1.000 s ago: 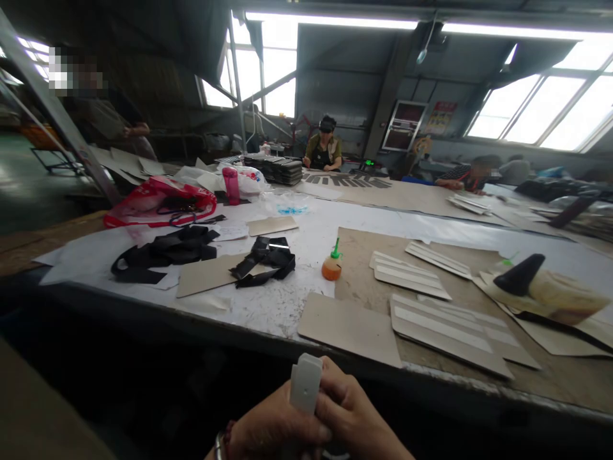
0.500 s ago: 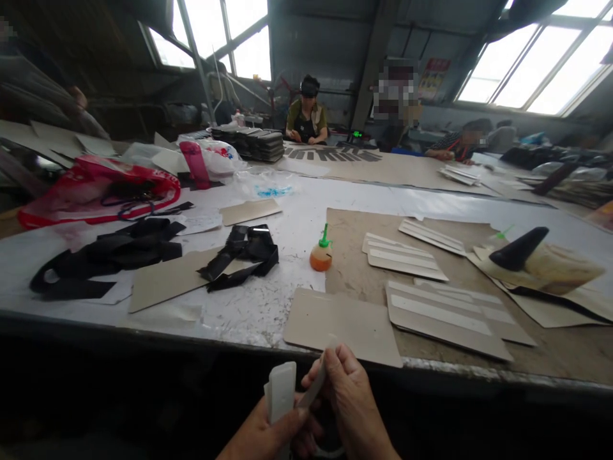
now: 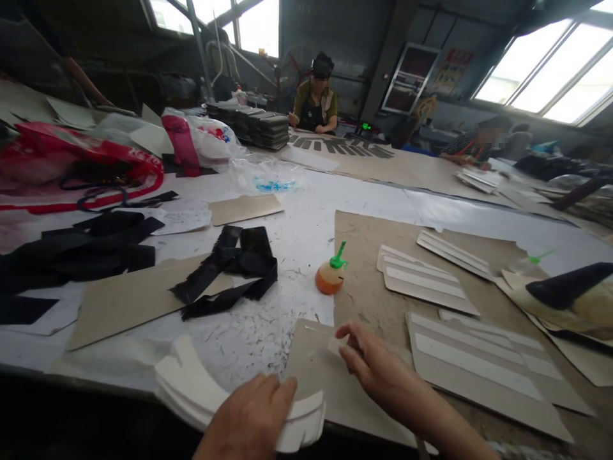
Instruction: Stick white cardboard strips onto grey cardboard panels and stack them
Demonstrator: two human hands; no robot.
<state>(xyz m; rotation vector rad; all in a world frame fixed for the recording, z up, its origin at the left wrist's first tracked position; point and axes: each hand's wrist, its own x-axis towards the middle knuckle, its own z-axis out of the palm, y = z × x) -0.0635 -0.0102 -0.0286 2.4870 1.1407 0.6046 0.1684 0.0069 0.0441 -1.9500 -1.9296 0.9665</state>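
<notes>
My left hand (image 3: 249,415) is wrapped round a fanned bundle of white strips (image 3: 191,383) at the table's front edge. Just above a beige board (image 3: 330,377) is my right hand (image 3: 371,358), its thumb and fingers apart; a small pale piece lies by its fingertips, and whether they touch it is unclear. A round bottle with orange liquid and a green nozzle (image 3: 330,278) stands behind the board. To the right lie boards with white strips on them (image 3: 479,364).
Black fabric bands (image 3: 239,262) and a red plastic bag (image 3: 134,169) lie on the left. A black-handled tool (image 3: 569,287) rests at the right. A person (image 3: 316,102) sits across the table, another (image 3: 479,144) farther right.
My hands have moved apart and up over the table edge. My left hand carries the strips leftward; my right hand has opened over the beige board. The view has shifted down.
</notes>
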